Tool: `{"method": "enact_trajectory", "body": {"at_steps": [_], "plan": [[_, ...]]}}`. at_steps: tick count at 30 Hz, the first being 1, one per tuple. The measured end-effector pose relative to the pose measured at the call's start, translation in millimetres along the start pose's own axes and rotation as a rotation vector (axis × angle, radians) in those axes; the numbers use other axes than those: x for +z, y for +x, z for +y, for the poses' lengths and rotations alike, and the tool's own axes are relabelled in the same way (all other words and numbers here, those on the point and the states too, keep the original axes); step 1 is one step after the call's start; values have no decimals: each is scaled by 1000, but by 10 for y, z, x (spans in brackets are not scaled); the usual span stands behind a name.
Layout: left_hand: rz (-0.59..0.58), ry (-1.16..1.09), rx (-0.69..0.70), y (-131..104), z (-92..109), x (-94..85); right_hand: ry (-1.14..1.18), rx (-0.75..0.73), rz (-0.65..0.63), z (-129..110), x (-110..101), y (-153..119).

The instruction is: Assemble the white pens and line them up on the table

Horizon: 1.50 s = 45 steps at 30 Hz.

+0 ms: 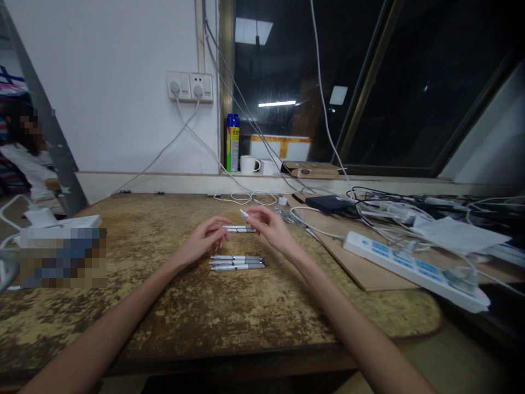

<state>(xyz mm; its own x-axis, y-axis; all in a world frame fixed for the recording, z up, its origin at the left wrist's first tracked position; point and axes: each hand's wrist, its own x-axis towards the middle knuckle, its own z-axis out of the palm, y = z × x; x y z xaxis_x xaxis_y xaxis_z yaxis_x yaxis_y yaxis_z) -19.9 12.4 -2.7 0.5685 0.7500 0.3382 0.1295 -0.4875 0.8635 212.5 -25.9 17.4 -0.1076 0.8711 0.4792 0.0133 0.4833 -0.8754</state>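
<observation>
My right hand (268, 225) is closed with a white pen (244, 214) pinched between thumb and fingers; only its pale end sticks out, the rest lies hidden in the hand. My left hand (210, 236) hovers low over the table with loosely curled fingers apart, holding nothing that I can see. Its fingertips are by the left ends of a pair of white-and-grey pens (238, 229), whose right ends pass behind my right hand. Closer to me, several similar pens (238, 262) lie side by side, pointing left to right.
The worn wooden table (197, 317) stretches under both arms. On the right are a white power strip (414, 271), a brown board (353, 262), a dark flat box (330, 204) and tangled cables. A spray can (232, 143) and a mug (248, 164) stand on the sill. A person (28, 158) is at far left.
</observation>
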Motion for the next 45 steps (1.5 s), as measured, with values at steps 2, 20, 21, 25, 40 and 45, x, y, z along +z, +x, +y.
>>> {"method": "enact_trajectory", "body": {"at_steps": [2, 20, 21, 25, 40, 45], "plan": [[-6, -23, 9, -12, 52, 30, -57, -15, -60, 35, 22, -15], [40, 239, -47, 25, -96, -217, -423, 113, -395, 249, -271, -27], [4, 248, -51, 13, -89, -229, -440, 130, -422, 252, -271, -38], [-132, 285, -69, -32, -39, -252, -463, 170, -504, 302, -255, -64], [-347, 400, -148, -43, -32, -349, -511, 195, -565, 387, -273, -53], [-343, 389, -171, -63, 7, -341, -532, 199, -561, 404, -282, -50]]}}
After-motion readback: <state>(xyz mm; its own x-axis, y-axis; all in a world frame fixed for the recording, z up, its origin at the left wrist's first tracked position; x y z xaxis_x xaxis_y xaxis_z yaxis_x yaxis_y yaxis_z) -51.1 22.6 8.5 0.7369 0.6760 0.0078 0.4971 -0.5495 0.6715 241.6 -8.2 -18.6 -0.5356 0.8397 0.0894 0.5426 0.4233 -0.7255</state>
